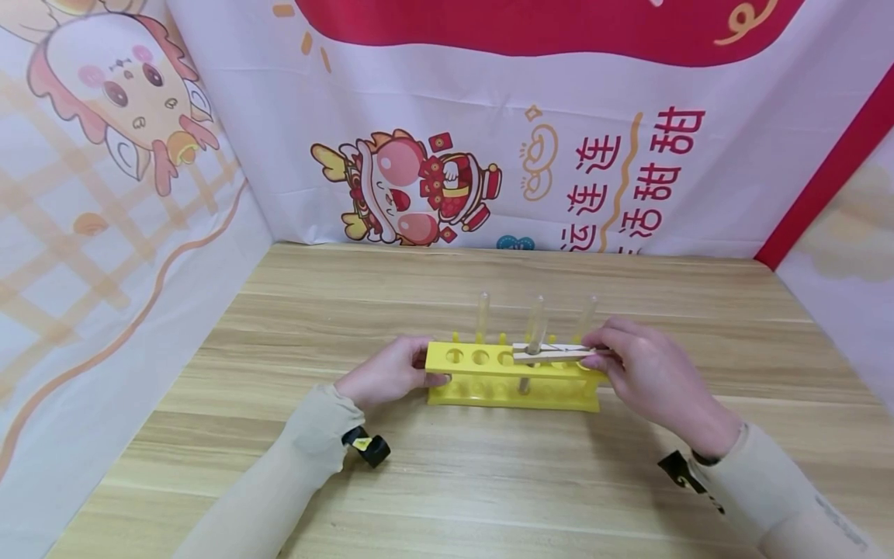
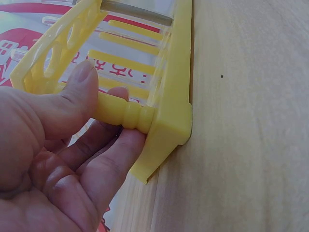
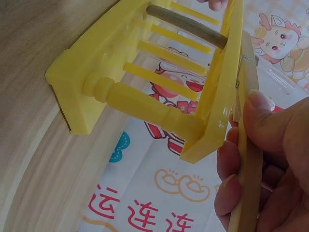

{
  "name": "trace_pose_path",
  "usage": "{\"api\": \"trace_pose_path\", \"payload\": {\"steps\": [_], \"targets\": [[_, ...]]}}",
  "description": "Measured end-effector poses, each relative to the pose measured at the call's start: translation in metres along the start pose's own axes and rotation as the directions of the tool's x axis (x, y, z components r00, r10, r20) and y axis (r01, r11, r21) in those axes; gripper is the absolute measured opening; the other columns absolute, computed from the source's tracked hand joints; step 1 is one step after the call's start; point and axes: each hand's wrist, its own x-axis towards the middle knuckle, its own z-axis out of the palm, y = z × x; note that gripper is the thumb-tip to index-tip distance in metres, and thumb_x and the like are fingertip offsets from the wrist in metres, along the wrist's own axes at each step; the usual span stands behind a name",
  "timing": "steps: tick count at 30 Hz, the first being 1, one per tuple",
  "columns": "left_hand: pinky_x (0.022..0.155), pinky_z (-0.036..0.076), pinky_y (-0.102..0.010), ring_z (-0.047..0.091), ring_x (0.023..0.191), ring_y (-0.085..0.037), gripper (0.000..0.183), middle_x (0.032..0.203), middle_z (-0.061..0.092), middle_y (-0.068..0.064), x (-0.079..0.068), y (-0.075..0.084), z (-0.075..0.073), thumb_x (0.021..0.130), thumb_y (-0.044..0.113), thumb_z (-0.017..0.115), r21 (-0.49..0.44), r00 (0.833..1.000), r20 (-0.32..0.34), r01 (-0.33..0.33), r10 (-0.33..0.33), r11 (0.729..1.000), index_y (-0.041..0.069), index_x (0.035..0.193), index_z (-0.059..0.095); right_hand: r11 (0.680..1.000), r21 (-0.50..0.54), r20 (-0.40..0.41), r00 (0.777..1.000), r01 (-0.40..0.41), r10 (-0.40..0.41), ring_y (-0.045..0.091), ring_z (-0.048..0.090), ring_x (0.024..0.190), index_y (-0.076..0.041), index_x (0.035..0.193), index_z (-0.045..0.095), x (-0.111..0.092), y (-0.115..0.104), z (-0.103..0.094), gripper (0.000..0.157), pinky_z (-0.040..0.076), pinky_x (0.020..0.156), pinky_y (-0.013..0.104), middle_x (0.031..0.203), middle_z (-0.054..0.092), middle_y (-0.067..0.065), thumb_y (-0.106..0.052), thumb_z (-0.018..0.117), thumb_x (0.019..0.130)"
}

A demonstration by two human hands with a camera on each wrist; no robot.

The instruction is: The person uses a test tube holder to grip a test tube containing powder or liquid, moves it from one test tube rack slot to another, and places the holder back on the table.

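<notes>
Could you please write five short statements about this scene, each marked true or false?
1. The left hand grips an end post of the yellow plastic test-tube rack. True.
2. The right hand holds nothing. False: the right hand holds a long, pale wooden clamp.
3. The rack lies on its side. False: it stands upright on the wood-grain table.
4. Three clear, slender tubes rise above the rack's top. True.
5. The clamp rests on the table. False: its tip is at the middle tube.
</notes>
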Motion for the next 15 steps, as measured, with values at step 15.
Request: {"api": "trace_pose_path", "payload": {"steps": [15], "targets": [[0.102, 0.045, -0.04, 0.061, 0.112, -0.014, 0.034, 0.122, 0.067, 0.003, 0.0002, -0.0001, -0.0007, 0.092, 0.007, 0.07, -0.006, 1.0, 0.011, -0.003, 0.003, 1.0, 0.016, 0.125, 0.065, 1.0, -0.003, -0.023, 1.0, 0.011, -0.011, 0.007, 0.053, 0.064, -0.009, 0.09, 0.073, 0.0006, -0.0008, -0.001, 0.016, 0.05, 0.055, 0.033, 0.08, 0.063, -0.006, -0.007, 0.084, 0.078]]}}
